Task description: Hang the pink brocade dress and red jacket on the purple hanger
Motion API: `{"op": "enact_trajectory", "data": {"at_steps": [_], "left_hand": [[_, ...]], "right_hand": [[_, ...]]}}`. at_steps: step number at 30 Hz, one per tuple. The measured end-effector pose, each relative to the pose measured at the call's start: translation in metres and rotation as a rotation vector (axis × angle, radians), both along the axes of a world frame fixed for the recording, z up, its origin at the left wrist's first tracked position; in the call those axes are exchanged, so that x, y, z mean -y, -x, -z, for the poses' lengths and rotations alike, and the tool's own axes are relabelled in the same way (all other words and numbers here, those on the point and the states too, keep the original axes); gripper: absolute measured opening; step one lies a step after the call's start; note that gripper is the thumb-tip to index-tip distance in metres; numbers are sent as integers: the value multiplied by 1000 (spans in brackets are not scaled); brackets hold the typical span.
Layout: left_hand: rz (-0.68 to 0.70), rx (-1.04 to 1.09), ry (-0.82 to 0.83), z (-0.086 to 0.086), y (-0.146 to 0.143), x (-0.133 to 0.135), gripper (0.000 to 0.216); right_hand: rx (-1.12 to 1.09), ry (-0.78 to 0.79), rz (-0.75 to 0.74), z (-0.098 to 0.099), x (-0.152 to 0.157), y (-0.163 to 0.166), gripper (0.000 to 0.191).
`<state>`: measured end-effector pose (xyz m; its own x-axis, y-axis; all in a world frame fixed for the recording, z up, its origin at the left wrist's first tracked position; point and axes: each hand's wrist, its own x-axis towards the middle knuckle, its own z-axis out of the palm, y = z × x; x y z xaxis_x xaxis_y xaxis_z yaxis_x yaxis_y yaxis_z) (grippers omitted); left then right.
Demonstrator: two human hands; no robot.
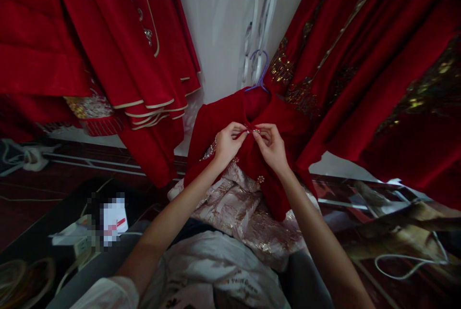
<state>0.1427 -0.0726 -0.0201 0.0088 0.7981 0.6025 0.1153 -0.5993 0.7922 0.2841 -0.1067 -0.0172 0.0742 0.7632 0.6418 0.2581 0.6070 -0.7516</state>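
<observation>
A red jacket [216,112] hangs in front of me from a purple hanger [260,83], its front partly parted below my hands. My left hand [229,143] pinches one front edge near the neckline. Close beside it, my right hand [271,145] pinches the opposite edge, fingertips nearly touching the left ones. Small beaded trim shows between the fingers; its exact form is hidden. A beaded flower button [260,179] sits lower on the right front. Shiny beaded decoration lies on the left front. Under the jacket, pale pink brocade fabric [248,208] spreads over my lap.
Red garments [137,59] with gold piping hang at the left, and red garments [360,83] with gold sequins hang at the right. White metal rack poles [257,25] stand behind. A power strip [84,244] lies at lower left, a white cord [399,257] at lower right.
</observation>
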Motion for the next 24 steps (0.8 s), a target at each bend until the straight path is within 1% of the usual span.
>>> {"op": "enact_trajectory", "data": {"at_steps": [2,7,10,17,21,24], "left_hand": [[9,-7,-4,-1,1,0,7],[42,-8,-30,-4,2,0,7],[63,-41,-42,-6,2,-1,7],[59,-92,-69,-7,3,0,7],[71,-135,-100,-9,5,1,7],[86,-211,-149,-13,7,2,10]], "right_hand": [[-8,-4,3,0,1,-2,26],[-30,24,-43,-3,5,-6,25],[-28,29,-36,-5,5,-7,25],[-15,24,-23,-7,3,-6,25],[-9,21,-14,-7,2,-7,26],[-8,13,-25,-8,-1,-9,25]]}}
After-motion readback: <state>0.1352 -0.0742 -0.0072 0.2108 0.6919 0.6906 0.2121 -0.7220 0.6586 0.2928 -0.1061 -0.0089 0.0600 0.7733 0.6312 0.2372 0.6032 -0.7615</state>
